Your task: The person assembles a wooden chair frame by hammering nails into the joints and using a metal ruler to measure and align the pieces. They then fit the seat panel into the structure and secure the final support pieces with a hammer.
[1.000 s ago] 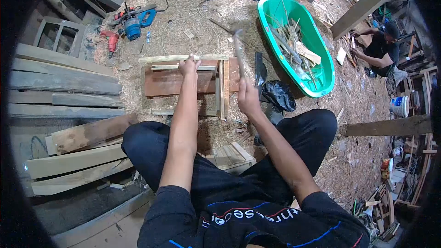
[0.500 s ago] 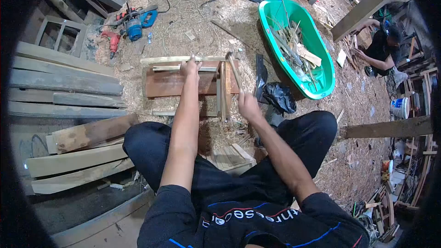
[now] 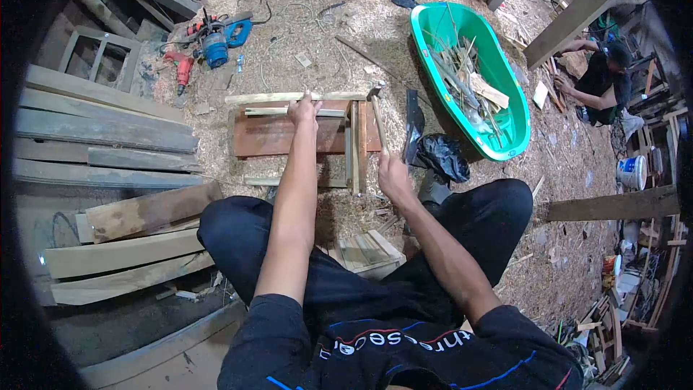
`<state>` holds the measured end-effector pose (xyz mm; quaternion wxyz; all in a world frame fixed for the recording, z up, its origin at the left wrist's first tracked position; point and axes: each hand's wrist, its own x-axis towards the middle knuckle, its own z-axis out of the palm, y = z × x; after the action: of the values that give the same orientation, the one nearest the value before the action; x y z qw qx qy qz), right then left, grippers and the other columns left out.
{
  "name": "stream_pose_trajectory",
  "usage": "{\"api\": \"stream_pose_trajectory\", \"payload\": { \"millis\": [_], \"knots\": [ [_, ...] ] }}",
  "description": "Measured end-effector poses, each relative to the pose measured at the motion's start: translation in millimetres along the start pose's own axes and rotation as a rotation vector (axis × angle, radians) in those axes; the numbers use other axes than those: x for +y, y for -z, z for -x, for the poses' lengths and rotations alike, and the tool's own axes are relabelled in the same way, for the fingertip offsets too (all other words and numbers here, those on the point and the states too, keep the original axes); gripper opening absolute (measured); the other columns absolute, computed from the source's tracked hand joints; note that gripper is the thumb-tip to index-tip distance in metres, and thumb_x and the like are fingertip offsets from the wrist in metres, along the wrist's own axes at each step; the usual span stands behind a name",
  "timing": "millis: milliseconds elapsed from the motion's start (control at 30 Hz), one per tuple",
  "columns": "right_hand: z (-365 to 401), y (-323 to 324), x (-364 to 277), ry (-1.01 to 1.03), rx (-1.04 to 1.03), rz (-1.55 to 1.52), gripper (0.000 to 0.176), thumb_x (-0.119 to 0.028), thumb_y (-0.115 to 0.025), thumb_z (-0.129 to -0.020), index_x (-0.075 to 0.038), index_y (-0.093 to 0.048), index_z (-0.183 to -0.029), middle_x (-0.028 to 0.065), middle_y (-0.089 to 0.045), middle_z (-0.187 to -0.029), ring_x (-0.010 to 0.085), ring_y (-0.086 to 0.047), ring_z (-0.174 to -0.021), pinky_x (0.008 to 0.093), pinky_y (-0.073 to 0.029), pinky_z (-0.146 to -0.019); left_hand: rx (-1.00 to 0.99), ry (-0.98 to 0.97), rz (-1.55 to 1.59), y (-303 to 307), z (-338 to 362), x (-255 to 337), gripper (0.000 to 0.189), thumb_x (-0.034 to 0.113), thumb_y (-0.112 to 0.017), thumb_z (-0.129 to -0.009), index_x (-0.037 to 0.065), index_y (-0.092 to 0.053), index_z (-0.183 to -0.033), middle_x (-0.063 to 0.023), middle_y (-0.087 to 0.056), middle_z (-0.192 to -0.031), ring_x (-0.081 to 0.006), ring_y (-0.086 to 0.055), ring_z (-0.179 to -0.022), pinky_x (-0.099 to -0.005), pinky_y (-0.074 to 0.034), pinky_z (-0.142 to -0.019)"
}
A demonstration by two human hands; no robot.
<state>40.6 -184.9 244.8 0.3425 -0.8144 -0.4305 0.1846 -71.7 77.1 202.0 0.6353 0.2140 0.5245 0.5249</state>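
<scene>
On the floor before me lies a wooden frame (image 3: 354,146) with a reddish-brown board (image 3: 267,143) and a pale wood strip (image 3: 253,99) along its far edge. My left hand (image 3: 305,110) is closed around the pale strips at the far side of the frame. In my right hand (image 3: 395,175) is the wooden handle of a hammer (image 3: 381,124). Its head is by the frame's far right corner, near the end of the long strip.
A green tub (image 3: 520,112) of wood scraps stands to the right, with a black plastic bag (image 3: 442,157) beside it. Planks (image 3: 108,133) are stacked at left. A blue power tool (image 3: 215,49) and red drill (image 3: 181,71) lie beyond. Another person (image 3: 603,83) crouches far right.
The hammer head has shifted slightly right, and my right hand has moved a little down. My left hand stays on the strips. The whole view has shifted slightly.
</scene>
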Motion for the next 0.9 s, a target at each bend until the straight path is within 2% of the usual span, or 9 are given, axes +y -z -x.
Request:
{"api": "stream_pose_trajectory", "payload": {
  "millis": [133,200,300,400,500,600,700,800,900],
  "knots": [
    [-18.3,39.9,-64.2,0.028,0.041,-0.379,0.042,-0.036,-0.038,-0.102,0.0,-0.058,-0.093,0.0073,-0.051,-0.059,0.0167,-0.05,-0.053,0.0348,-0.04,-0.049,0.038,0.032,0.007,0.0,17.5,9.9,0.038,0.005,-0.062,-0.091,-0.009,-0.042,-0.12,-0.0186,-0.055,-0.11,-0.0298,-0.062,-0.094,-0.043,-0.063,-0.074],
    [-23.8,69.4,-104.7,0.236,0.172,-0.469,0.04,-0.033,-0.036,-0.102,0.0,-0.054,-0.09,0.0043,-0.045,-0.057,0.0149,-0.047,-0.051,0.0336,-0.038,-0.048,-0.008,0.011,0.01,4.5,6.6,-0.3,0.039,0.005,-0.061,-0.091,-0.009,-0.041,-0.121,-0.0192,-0.055,-0.111,-0.0308,-0.062,-0.096,-0.0449,-0.062,-0.076],
    [-26.4,48.4,-78.4,0.321,0.257,-0.407,0.039,-0.032,-0.034,-0.103,0.0,-0.053,-0.089,0.0082,-0.046,-0.058,0.02,-0.048,-0.052,0.0356,-0.039,-0.049,-0.002,0.01,0.037,4.4,-3.3,-10.2,0.037,0.005,-0.06,-0.091,-0.008,-0.042,-0.12,-0.0197,-0.054,-0.112,-0.0308,-0.061,-0.097,-0.0468,-0.061,-0.079],
    [-16.7,2.9,-7.6,0.044,-0.098,0.091,0.039,-0.031,-0.036,-0.102,0.001,-0.054,-0.09,0.0159,-0.047,-0.059,0.0295,-0.05,-0.056,0.0398,-0.041,-0.053,-0.005,0.012,0.048,5.0,-5.7,-7.6,0.036,0.005,-0.061,-0.091,-0.009,-0.042,-0.12,-0.0198,-0.055,-0.112,-0.0299,-0.062,-0.095,-0.0458,-0.062,-0.078],
    [-13.1,-2.5,-4.3,0.021,0.019,0.039,0.037,-0.03,-0.036,-0.102,0.001,-0.055,-0.09,0.0193,-0.049,-0.061,0.0331,-0.053,-0.056,0.0413,-0.043,-0.054,-0.011,0.001,0.036,3.7,-4.9,-6.6,0.036,0.004,-0.061,-0.091,-0.009,-0.043,-0.119,-0.02,-0.055,-0.112,-0.0288,-0.063,-0.092,-0.0444,-0.062,-0.075],
    [-19.3,65.9,-98.1,-0.058,-0.05,-0.332,0.038,-0.03,-0.037,-0.101,0.004,-0.055,-0.101,0.032,-0.06,-0.082,0.0508,-0.06,-0.083,0.0547,-0.045,-0.071,0.015,0.003,-0.01,8.7,-7.0,-8.9,0.034,0.003,-0.06,-0.091,-0.01,-0.044,-0.118,-0.0195,-0.056,-0.11,-0.0276,-0.064,-0.09,-0.0431,-0.063,-0.073],
    [-21.6,79.2,-119.8,0.147,0.117,-0.424,0.039,-0.03,-0.038,-0.101,0.004,-0.056,-0.099,0.0315,-0.061,-0.081,0.0498,-0.061,-0.079,0.0548,-0.045,-0.071,-0.009,-0.013,-0.009,9.0,-11.6,-13.9,0.036,0.003,-0.059,-0.091,-0.01,-0.043,-0.12,-0.0181,-0.058,-0.106,-0.0272,-0.065,-0.087,-0.0417,-0.063,-0.073],
    [-27.3,1.2,-15.7,0.375,0.228,-0.04,0.037,-0.03,-0.037,-0.102,0.001,-0.055,-0.091,0.0193,-0.056,-0.064,0.0356,-0.055,-0.056,0.0422,-0.043,-0.052,-0.007,-0.025,-0.015,4.0,6.9,-0.5,0.038,0.003,-0.06,-0.091,-0.01,-0.042,-0.122,-0.0184,-0.059,-0.105,-0.0268,-0.065,-0.087,-0.0407,-0.063,-0.073],
    [-5.5,1.7,-5.8,0.066,0.028,0.132,0.037,-0.028,-0.037,-0.102,0.001,-0.054,-0.09,0.0175,-0.056,-0.063,0.0339,-0.055,-0.054,0.0409,-0.043,-0.05,-0.024,0.012,-0.008,6.4,-3.3,-7.4,0.047,0.004,-0.061,-0.09,-0.01,-0.036,-0.128,-0.0195,-0.059,-0.107,-0.0272,-0.066,-0.087,-0.0397,-0.063,-0.071]
  ]
}}
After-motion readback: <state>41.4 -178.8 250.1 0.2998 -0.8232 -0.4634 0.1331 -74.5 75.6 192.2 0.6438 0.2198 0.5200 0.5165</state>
